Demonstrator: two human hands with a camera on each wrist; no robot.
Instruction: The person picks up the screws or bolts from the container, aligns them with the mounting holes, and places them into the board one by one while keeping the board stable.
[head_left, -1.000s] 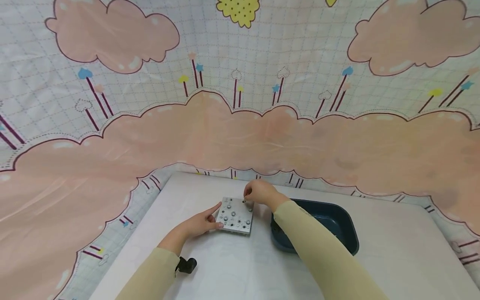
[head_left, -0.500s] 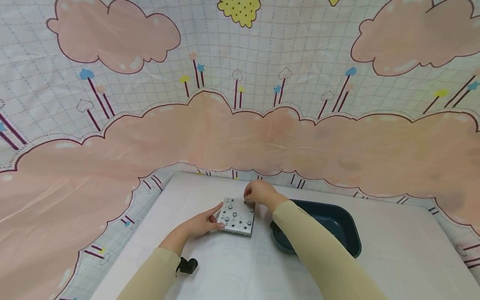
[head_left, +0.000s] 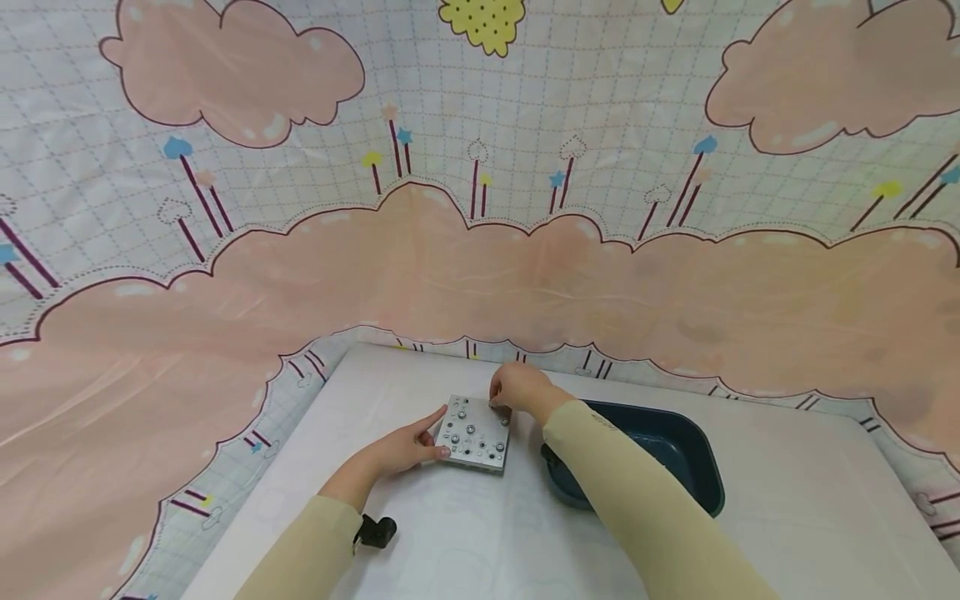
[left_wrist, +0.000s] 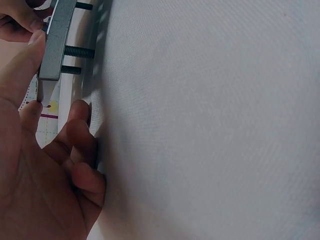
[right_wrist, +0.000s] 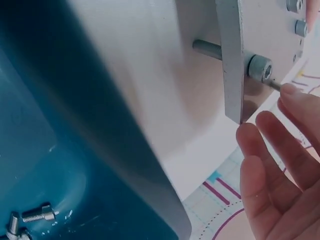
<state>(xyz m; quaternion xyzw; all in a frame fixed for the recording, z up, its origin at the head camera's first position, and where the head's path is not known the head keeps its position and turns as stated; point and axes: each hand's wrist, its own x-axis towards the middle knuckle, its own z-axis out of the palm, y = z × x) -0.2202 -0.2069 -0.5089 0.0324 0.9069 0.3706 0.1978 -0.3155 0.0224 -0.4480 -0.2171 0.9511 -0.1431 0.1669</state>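
Note:
A silver metal plate [head_left: 472, 433] with several holes and socket-head screws stands raised off the white table. Threaded shanks [left_wrist: 79, 52] stick out of its underside. My left hand [head_left: 401, 447] grips the plate's left side, thumb at the near corner and index finger farther along the edge. At the far right corner, my right hand [head_left: 521, 389] pinches a thin metal shank [right_wrist: 274, 85], which looks like a small screw; its end is hidden by the fingers. Beside it, a larger socket-head screw [right_wrist: 260, 67] passes through the plate.
A dark blue tray [head_left: 705, 467] stands right of the plate, partly under the right forearm. Loose screws [right_wrist: 40, 214] lie inside it. A black wrist camera [head_left: 377, 532] sits on the left wrist. A patterned cloth [head_left: 480, 275] hangs behind the table.
My right fingers stay at the plate's far right corner, shifting slightly, and cover more of the small screw there. The left hand keeps its hold. The view shifts slightly.

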